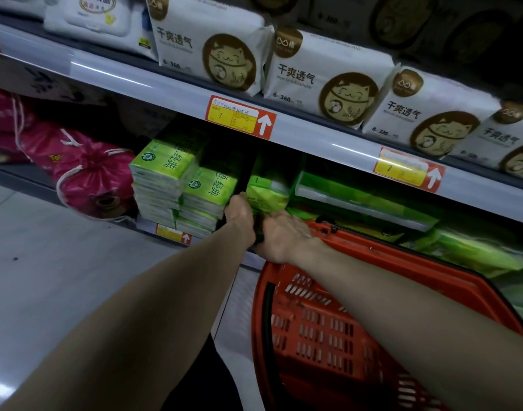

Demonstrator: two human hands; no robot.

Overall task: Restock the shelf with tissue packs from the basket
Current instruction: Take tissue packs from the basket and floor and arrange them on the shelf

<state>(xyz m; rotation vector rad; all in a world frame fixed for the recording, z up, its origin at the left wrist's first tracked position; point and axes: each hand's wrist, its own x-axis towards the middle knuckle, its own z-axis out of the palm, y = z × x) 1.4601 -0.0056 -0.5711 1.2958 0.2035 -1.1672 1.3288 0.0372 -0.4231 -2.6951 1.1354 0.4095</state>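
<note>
A green tissue pack (pixel 266 197) sits at the lower shelf's front, to the right of two stacks of green tissue packs (pixel 177 185). My left hand (pixel 239 215) grips the pack's left side. My right hand (pixel 284 235) holds its lower right side, fingers curled under it and partly hidden. A red plastic basket (pixel 343 321) with a black handle stands below my right arm, against the shelf; what it holds is hidden from here.
More green packs (pixel 358 200) lie flat on the lower shelf to the right. White cat-print packs (pixel 328 72) fill the upper shelf, above price tags (pixel 239 115). Pink drawstring bags (pixel 88 176) sit at the left. Grey floor (pixel 61 277) lies left of the basket.
</note>
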